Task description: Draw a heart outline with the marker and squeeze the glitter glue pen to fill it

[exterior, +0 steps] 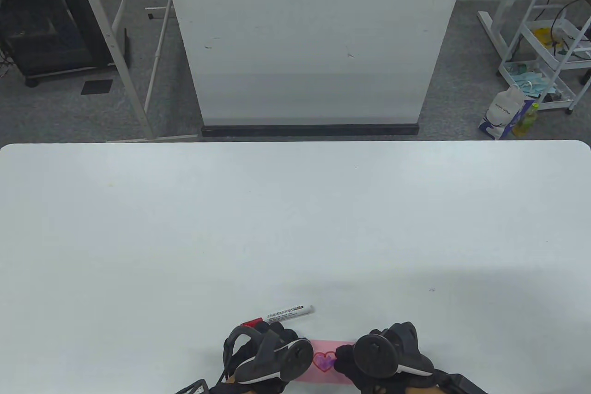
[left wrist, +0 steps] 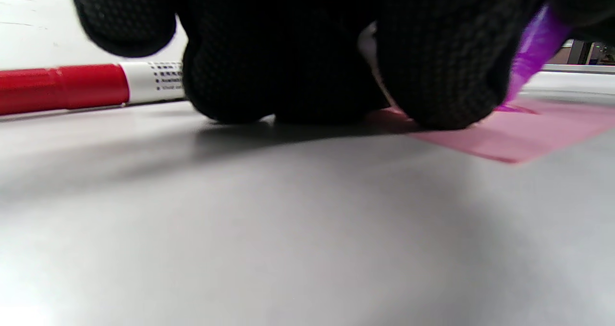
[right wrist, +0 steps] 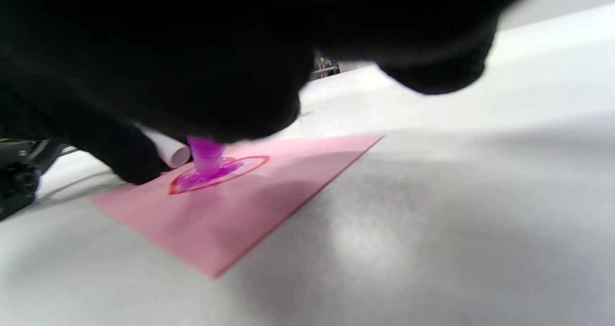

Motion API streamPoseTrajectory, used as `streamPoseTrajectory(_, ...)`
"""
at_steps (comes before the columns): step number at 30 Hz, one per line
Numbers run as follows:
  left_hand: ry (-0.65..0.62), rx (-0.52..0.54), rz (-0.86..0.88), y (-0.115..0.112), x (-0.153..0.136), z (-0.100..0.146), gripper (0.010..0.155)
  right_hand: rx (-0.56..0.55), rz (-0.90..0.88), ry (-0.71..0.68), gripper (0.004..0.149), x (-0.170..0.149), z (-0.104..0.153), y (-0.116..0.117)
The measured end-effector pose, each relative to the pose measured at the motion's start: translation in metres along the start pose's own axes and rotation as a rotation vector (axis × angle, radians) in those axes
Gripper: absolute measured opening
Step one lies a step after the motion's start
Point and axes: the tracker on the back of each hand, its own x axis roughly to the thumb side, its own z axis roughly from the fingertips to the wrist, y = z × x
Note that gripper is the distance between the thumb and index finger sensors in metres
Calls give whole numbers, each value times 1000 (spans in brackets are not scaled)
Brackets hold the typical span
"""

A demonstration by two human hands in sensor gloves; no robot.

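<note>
Heart outline (right wrist: 218, 173) part-filled w/ purple; right grip (exterior: 364, 359) holds glitter glue pen (right wrist: 206, 155); left grip (exterior: 270, 350) unclear.

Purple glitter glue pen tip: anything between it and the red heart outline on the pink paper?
Nothing visible. The purple glitter glue pen, gripped by the right hand, has its tip down inside the red heart outline on the pink paper, in purple glue already laid there.
</note>
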Motion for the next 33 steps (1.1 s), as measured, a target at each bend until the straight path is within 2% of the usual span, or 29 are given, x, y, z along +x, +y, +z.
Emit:
streamPoseTrajectory(2,0,0,0,0,0,0,45,-23,58,13,41,0,0,-3)
streamPoseTrajectory(8,0,0,1,0,0,0,45,45,-34,-20,41,-2,1,-2)
streamPoseTrajectory(14,0,0,0,0,0,0,45,-7,19,12,41,0,0,-4)
streamPoseTrajectory(19,0,0,0,0,0,0,45,74,-51,-31,41,-1,1,-4)
streamPoseTrajectory(25,1,0,0,0,0,0,45,-12,42,8,41,-1,1,-6)
streamPoseTrajectory(31,1,0,0,0,0,0,45,76,-63,-20,41,-2,1,-5)
streamPoseTrajectory(33,1,0,0,0,0,0,45,61,-67,-13,41,-1,0,-4)
